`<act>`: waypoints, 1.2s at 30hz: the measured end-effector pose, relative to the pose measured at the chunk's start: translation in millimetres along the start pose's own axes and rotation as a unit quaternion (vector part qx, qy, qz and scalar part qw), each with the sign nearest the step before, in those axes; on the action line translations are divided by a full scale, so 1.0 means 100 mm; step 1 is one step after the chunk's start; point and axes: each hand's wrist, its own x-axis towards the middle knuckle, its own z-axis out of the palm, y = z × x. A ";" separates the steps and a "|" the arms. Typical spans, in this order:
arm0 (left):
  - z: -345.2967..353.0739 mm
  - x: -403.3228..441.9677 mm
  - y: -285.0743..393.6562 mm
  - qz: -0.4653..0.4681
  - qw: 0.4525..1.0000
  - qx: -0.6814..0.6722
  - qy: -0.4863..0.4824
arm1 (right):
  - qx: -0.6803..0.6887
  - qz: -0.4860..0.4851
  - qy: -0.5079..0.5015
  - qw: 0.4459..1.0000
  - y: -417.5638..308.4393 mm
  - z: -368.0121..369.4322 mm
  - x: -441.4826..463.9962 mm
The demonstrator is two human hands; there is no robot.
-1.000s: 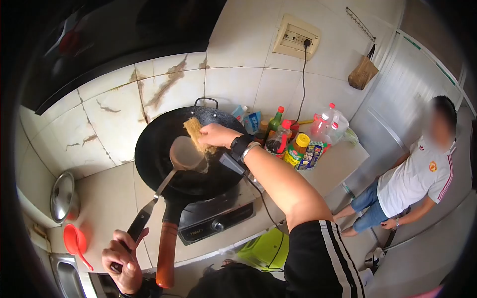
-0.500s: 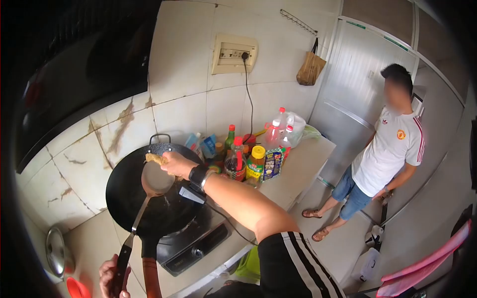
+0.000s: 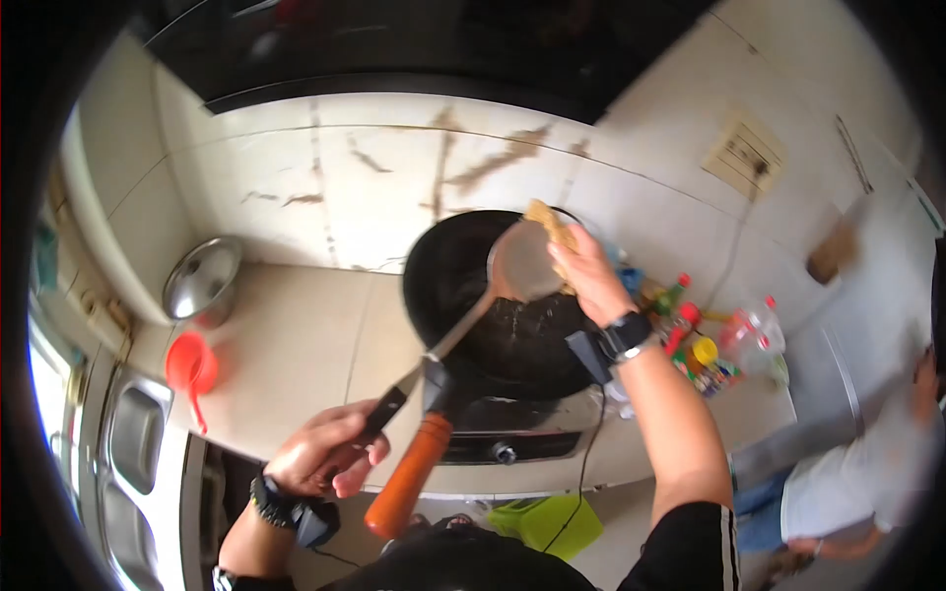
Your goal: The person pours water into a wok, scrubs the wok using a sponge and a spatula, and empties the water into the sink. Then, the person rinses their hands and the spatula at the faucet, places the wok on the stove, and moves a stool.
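The view had swung left since the frame before, bringing the sink (image 3: 140,433) into sight and pushing the other person (image 3: 857,483) to the blurred right edge, and the left hand (image 3: 330,448) now showed whole, clear of the bottom of the picture! That hand was curled loosely round the black grip of the ladle (image 3: 527,264), fingers partly bent, while the right hand (image 3: 591,271) had the tan scrubber (image 3: 548,227) pinched between thumb and fingers, right up against the ladle's bowl at its right edge. And there was the bowl, over the wok (image 3: 443,271), though whether it touched the wok could not be told; bright streaks shone on the dark metal just below it. The wok sat on the stove (image 3: 473,446), its wooden handle (image 3: 412,473) slanting toward the person, just beside the left hand but not gripped by it. Over on the left of the table (image 3: 296,355), the lid (image 3: 205,276) leaned near the wall, the red dipper (image 3: 192,362) in front of it. On the right, bottles (image 3: 677,294) crowded close behind the right wrist, and below the table edge stood something bright green (image 3: 552,520).
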 end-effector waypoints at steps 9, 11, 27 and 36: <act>-0.02 -0.01 -0.14 0.173 0.756 0.606 0.178 | -0.532 0.033 -0.243 0.810 0.36 -0.32 0.12; -0.10 0.01 -0.21 0.266 0.656 0.680 0.191 | -0.594 -0.001 -0.334 0.732 0.64 -0.31 0.04; -0.04 0.06 -0.14 0.258 0.477 0.805 0.243 | -0.684 -0.221 -0.050 0.693 -0.67 0.16 -0.61; 0.10 0.23 -0.21 0.245 0.450 0.830 0.221 | -0.583 -0.406 -0.164 0.684 -0.67 0.78 -0.82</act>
